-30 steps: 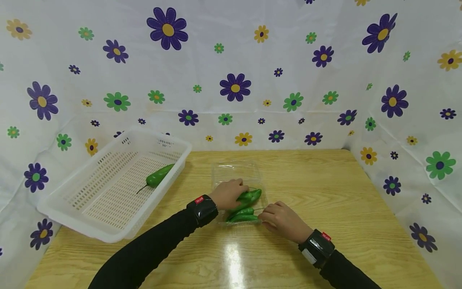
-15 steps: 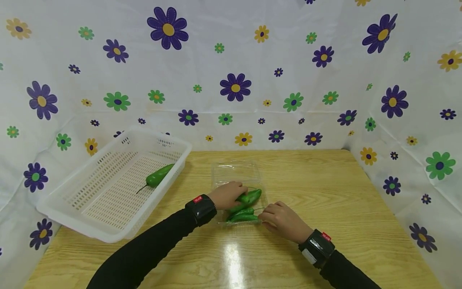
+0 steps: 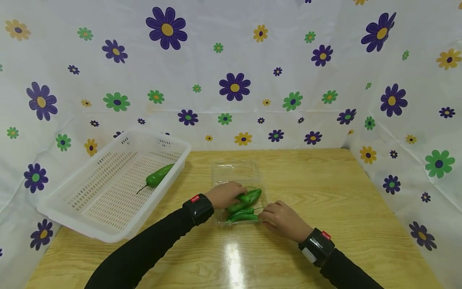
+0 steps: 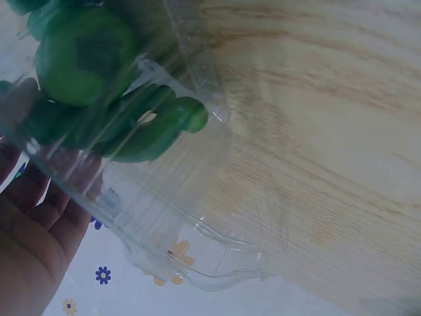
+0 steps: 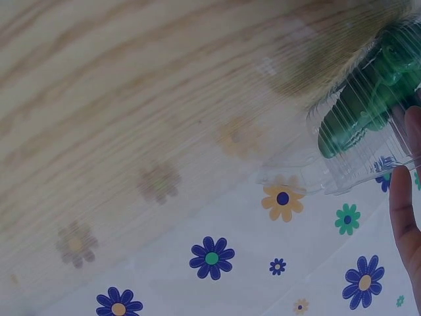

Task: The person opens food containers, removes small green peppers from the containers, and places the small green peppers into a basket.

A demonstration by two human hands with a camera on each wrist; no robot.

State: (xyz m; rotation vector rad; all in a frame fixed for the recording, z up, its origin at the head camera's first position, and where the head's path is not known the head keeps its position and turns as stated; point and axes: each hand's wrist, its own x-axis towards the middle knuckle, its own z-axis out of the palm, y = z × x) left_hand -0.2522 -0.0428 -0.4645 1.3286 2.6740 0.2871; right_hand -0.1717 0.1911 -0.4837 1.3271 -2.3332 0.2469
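Counting two hands: one left hand (image 3: 224,195), one right hand (image 3: 286,221). Counting two sleeves (image 3: 140,249), two wristbands (image 3: 199,210) and two red tags (image 3: 195,198), one tag to each band, plus one white label (image 3: 308,255) on the right band. Counting one table (image 3: 325,188), one basket (image 3: 159,212) and one box (image 3: 236,170). Counting one pepper (image 3: 160,176) in the basket, with one stem (image 3: 142,188). Counting at least four peppers (image 3: 244,217) in the box, hard to number exactly because overlapping and partly hidden by fingers. Counting flowers (image 3: 234,87) on the cloth (image 3: 202,28) by the dozen, in three petal colours: purple, green, yellow.
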